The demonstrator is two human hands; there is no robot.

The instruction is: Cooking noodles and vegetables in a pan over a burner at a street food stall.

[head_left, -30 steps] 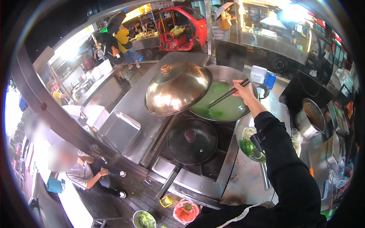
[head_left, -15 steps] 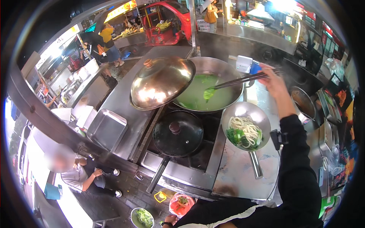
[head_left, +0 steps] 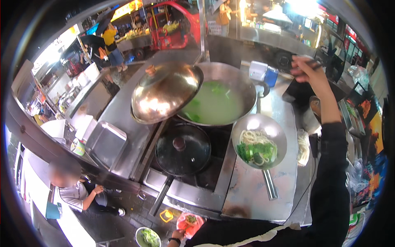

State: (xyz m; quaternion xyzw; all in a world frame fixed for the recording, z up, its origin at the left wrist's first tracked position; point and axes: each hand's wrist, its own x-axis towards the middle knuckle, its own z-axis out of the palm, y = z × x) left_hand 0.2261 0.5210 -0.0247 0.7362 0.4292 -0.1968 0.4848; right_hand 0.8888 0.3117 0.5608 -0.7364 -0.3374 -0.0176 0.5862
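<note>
My right hand point(head_left: 307, 74) is raised at the upper right, smeared by motion; a dark streak beside its fingers may be chopsticks, but I cannot tell whether it grips them. My left hand point(head_left: 178, 234), with a dark wristband, is at the lower edge beside a red-pink bag point(head_left: 197, 222) holding food scraps; its fingers are too small to read. A large wok point(head_left: 248, 82) holds cloudy broth with green leaves, a domed metal lid point(head_left: 164, 92) tilted over its left side. Noodles point(head_left: 252, 136) and leafy greens point(head_left: 263, 151) fill a small long-handled steel pan point(head_left: 279, 127).
A lidded black frying pan point(head_left: 193, 158) sits on the stove, its handle toward me. A steel tray point(head_left: 106, 144) lies left. White and blue boxes point(head_left: 270, 77) stand beyond the wok. Below is a bowl of greens point(head_left: 140, 232). A person point(head_left: 76, 193) sits at the lower left.
My right hand has moved up and away from the wok; the chopsticks no longer reach over the broth. More greens now lie on the noodles. The view has shifted slightly.
</note>
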